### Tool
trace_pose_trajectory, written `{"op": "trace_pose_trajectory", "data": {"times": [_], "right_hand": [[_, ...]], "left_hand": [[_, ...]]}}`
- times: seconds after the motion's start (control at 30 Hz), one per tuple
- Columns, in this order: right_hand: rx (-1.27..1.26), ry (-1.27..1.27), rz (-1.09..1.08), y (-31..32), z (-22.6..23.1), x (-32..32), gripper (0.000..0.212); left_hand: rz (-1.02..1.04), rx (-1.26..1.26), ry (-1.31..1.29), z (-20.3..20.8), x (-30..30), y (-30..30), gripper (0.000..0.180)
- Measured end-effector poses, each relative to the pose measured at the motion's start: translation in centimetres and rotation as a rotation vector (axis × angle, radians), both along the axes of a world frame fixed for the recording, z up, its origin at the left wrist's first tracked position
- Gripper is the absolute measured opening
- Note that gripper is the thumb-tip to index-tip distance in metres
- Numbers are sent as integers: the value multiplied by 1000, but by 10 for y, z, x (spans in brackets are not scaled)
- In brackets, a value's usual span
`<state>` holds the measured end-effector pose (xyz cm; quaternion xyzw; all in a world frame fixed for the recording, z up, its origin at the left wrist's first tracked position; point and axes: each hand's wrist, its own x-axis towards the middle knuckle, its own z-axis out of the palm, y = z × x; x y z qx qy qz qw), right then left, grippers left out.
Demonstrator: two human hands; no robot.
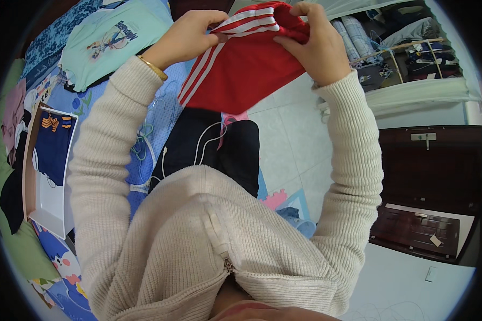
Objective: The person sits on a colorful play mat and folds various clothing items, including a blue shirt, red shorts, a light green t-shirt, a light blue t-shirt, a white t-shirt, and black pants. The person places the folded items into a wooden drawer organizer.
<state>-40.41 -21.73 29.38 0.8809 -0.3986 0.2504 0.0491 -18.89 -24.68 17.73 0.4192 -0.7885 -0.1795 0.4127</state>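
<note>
A red garment with white stripes [246,75], perhaps shorts or trousers, hangs between my hands above my lap. My left hand [194,36] pinches its upper left edge, beside the striped part. At the upper right, my right hand [317,47] grips the bunched top, thumb in front and fingers behind. The white stripes run along the left side and across the folded upper edge. Its lower edge hangs free over my dark trousers [238,147]. A white cord [201,140] lies across my lap.
On the bed at left lie a mint-green printed shirt [110,45] and a white box [51,206] holding a folded navy garment [52,142]. Clothes shelves [396,51] stand at the far right, above a dark brown door [431,166]. A blue bin [304,227] sits on the tiled floor.
</note>
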Motion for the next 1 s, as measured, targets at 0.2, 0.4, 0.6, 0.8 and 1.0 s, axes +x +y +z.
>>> {"op": "trace_pose_trajectory", "data": {"times": [0.2,0.4,0.6,0.8,1.0], "right_hand": [[70,1,341,57,-61,-7,55],[721,-150,540,140,-202,-2,59],[1228,-385,388,137,-235,-8,69],[1213,-445,420,64,-234,-11,63],[1214,-677,-249,-12,-323,0,78]], "left_hand": [[-175,-214,-122,-35,28,53,36],[-447,431,-110,-192,47,172,36],[-180,507,26,-191,36,214,35],[-257,678,253,-201,33,166,31],[142,952,699,-259,27,119,31]]}}
